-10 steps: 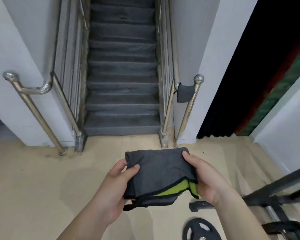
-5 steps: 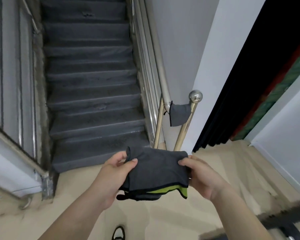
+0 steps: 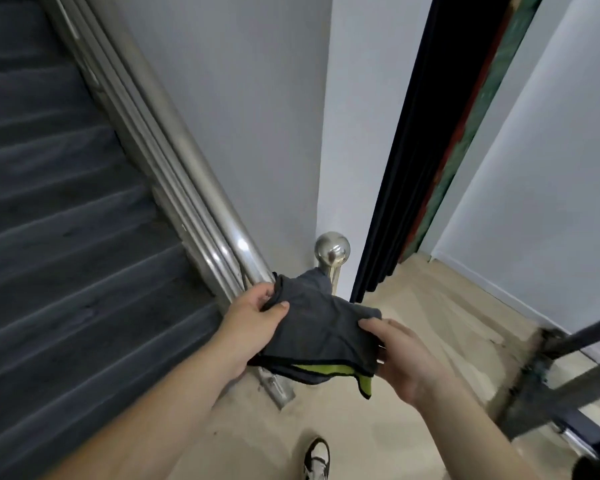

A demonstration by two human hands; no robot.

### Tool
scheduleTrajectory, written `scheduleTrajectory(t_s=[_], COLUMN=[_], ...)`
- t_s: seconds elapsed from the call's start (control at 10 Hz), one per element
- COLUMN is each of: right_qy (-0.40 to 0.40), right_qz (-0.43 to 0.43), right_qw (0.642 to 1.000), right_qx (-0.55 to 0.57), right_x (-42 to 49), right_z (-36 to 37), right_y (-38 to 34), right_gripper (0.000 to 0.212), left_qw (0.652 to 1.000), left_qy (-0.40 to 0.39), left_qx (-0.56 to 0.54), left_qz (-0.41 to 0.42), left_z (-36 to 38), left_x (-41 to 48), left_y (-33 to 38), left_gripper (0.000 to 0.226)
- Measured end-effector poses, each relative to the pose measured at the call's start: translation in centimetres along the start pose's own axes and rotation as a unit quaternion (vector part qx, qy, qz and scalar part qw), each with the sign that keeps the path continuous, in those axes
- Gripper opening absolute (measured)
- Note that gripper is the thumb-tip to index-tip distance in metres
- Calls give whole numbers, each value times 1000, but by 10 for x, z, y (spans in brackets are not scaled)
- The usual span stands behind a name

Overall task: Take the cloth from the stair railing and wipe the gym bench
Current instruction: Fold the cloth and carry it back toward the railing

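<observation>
Stair railing (image 3: 187,168) runs from far left down to ball-topped post (image 3: 332,247), just behind folded grey cloth (image 3: 321,336). Dark carpeted stairs (image 3: 66,237) at left. Dark metal frame (image 3: 568,368) at right, blurred and cut off by edge. Shoe (image 3: 317,459) on floor (image 3: 430,306), near. Left hand (image 3: 253,323) fingers pinch cloth's far-left corner; right hand (image 3: 400,362) fingers grip right edge. Green layer shows at near hem. Cloth hides post's lower part.
</observation>
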State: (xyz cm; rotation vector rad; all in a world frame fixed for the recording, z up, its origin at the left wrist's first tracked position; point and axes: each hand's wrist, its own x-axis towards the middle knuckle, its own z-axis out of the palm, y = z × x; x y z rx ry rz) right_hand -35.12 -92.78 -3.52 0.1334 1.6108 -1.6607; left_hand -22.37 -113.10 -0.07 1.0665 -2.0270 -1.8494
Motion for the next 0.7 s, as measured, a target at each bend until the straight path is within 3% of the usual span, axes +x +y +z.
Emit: scheduleTrajectory(t_s=[0.1,0.3,0.4,0.5,0.6,0.7], right_qy=[6,40,39,58,100,162], right_qz=[18,73,108,141,134,92], right_qw=[1000,991,988,988,984,982], right_qx=[24,104,100,-16,-57,-31], right_x=[63,146,170,182,184,171], right_z=[8,24,34,41,37,43], right_y=[-8,-7,0,4,8,4], right_gripper=[31,25,25,32,30,19], left_qw=[996,978,950,887,834,841], left_qy=[-7,-36,-59,-54,-88,-216], left_qx=[83,204,304,445,504,465], left_qz=[22,36,43,107,203,171], left_z=[5,14,15,13,12,8], left_x=[76,191,226,243,246,247], left_y=[10,16,15,12,-1,-14], left_gripper=[11,16,36,48,30,22])
